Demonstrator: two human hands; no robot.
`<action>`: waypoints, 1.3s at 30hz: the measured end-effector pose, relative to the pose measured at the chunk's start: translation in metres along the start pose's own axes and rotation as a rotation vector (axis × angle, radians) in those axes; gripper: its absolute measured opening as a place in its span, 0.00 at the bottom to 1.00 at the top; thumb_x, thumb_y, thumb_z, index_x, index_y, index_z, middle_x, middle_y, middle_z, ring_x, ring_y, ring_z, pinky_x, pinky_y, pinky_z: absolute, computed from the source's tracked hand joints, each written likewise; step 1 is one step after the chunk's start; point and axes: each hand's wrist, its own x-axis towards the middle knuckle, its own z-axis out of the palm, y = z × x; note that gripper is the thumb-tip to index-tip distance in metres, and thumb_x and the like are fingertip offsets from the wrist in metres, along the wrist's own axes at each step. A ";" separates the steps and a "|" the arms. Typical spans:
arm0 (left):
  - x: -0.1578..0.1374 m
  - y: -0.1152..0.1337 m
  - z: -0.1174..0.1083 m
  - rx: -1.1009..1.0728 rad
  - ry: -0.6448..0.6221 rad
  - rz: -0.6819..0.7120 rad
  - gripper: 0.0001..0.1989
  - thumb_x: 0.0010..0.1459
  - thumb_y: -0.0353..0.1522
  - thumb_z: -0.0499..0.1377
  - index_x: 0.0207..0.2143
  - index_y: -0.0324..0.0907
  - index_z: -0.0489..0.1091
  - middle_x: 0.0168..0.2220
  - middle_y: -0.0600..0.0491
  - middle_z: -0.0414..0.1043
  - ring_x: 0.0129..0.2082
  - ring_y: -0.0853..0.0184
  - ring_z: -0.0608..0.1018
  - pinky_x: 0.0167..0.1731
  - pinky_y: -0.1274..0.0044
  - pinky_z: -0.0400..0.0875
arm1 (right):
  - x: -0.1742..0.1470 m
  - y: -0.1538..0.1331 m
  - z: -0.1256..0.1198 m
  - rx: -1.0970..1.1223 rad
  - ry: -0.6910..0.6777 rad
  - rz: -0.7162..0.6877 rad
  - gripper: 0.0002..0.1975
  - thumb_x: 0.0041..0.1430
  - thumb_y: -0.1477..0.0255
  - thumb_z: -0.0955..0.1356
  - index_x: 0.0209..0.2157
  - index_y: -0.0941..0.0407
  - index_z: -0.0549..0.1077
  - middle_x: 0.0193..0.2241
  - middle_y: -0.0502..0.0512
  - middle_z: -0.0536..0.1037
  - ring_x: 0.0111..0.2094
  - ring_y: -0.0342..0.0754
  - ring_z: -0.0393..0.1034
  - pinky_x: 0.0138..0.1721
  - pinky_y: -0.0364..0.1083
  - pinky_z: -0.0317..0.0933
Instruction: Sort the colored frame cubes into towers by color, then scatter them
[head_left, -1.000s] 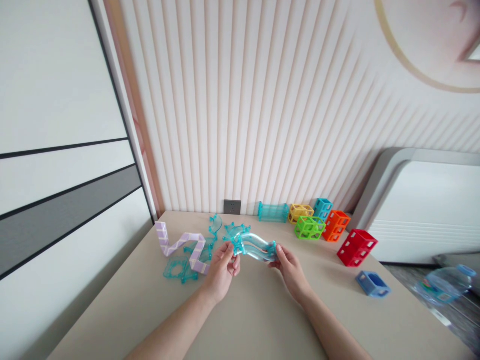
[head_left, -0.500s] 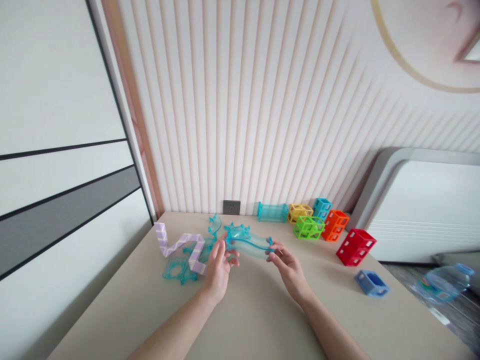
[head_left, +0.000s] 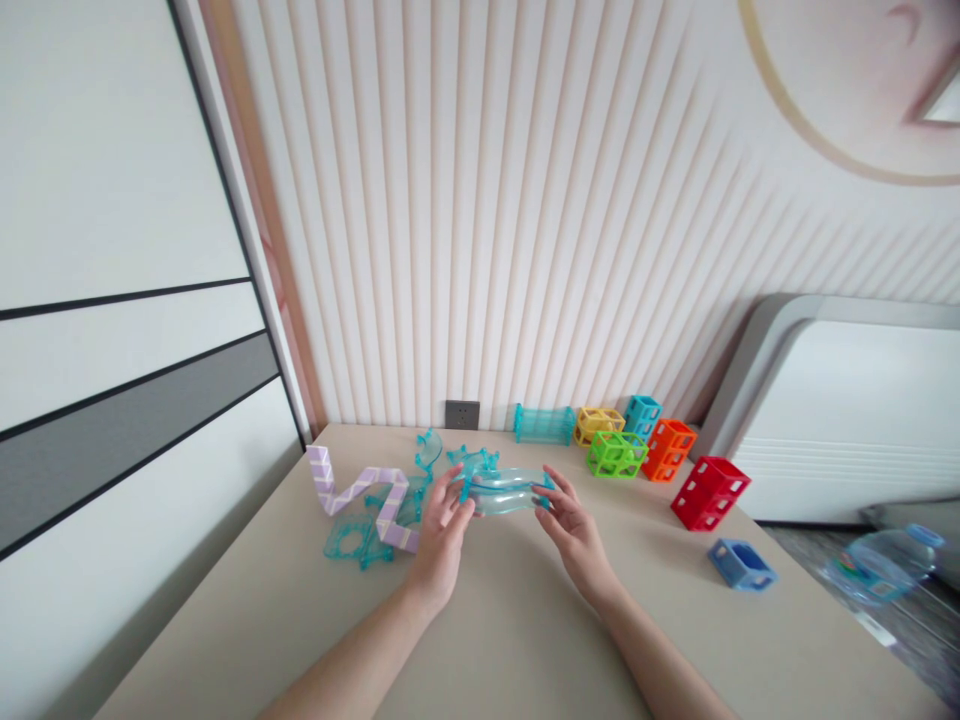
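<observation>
A clear teal plastic track piece (head_left: 506, 492), wavy along its length, is held level above the table between both hands. My left hand (head_left: 442, 530) grips its left end with thumb and fingers. At its right end, my right hand (head_left: 574, 525) pinches the teal edge. Behind it lies another teal connector piece (head_left: 474, 460). To the left of my left hand are a teal plate with a round hole (head_left: 351, 540), a curved teal piece (head_left: 428, 448) and a lilac-and-white folding snake puzzle (head_left: 366, 487).
Against the wall lies a teal tube (head_left: 544, 424). Right of it stand frame blocks: yellow (head_left: 598, 425), green (head_left: 616, 455), blue (head_left: 643, 416), orange (head_left: 669, 449) and red (head_left: 709, 493). A blue block (head_left: 742, 565) lies near the right edge. Beyond that edge is a plastic bottle (head_left: 885, 565).
The track piece has been rolled between the hands, so more of its wavy, hollow side shows. My left fingers have shifted up around its left end. Other things stay put.
</observation>
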 end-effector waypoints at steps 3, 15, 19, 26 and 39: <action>0.001 -0.004 0.000 -0.017 -0.004 -0.014 0.25 0.55 0.38 0.68 0.54 0.47 0.70 0.55 0.47 0.75 0.58 0.57 0.74 0.56 0.68 0.68 | 0.003 0.010 0.001 -0.029 0.069 -0.023 0.19 0.57 0.51 0.73 0.39 0.52 0.84 0.60 0.65 0.69 0.62 0.63 0.65 0.57 0.57 0.64; 0.001 -0.012 -0.005 0.141 -0.062 -0.041 0.23 0.53 0.41 0.69 0.51 0.45 0.74 0.51 0.47 0.79 0.54 0.55 0.77 0.57 0.66 0.67 | 0.001 0.010 -0.003 -0.175 0.069 -0.219 0.12 0.65 0.58 0.69 0.38 0.49 0.82 0.55 0.61 0.77 0.57 0.58 0.72 0.59 0.57 0.64; -0.003 -0.010 -0.004 0.249 -0.100 -0.061 0.28 0.51 0.38 0.70 0.54 0.48 0.71 0.47 0.50 0.80 0.49 0.56 0.79 0.53 0.66 0.70 | -0.001 0.006 -0.005 -0.186 0.053 -0.224 0.11 0.64 0.59 0.70 0.36 0.50 0.82 0.55 0.61 0.79 0.58 0.59 0.71 0.61 0.59 0.61; -0.003 -0.008 -0.003 0.311 -0.096 0.034 0.15 0.50 0.36 0.71 0.40 0.46 0.76 0.40 0.51 0.79 0.41 0.58 0.81 0.46 0.68 0.73 | -0.006 -0.009 0.001 0.031 0.085 -0.075 0.14 0.61 0.55 0.72 0.32 0.52 0.75 0.59 0.62 0.75 0.61 0.61 0.67 0.63 0.61 0.57; -0.010 -0.006 -0.002 0.447 -0.270 0.037 0.11 0.52 0.32 0.69 0.33 0.45 0.69 0.42 0.53 0.77 0.40 0.62 0.80 0.45 0.72 0.73 | 0.001 0.003 0.003 0.325 0.120 0.186 0.25 0.58 0.50 0.72 0.51 0.51 0.75 0.38 0.54 0.81 0.35 0.51 0.77 0.40 0.52 0.72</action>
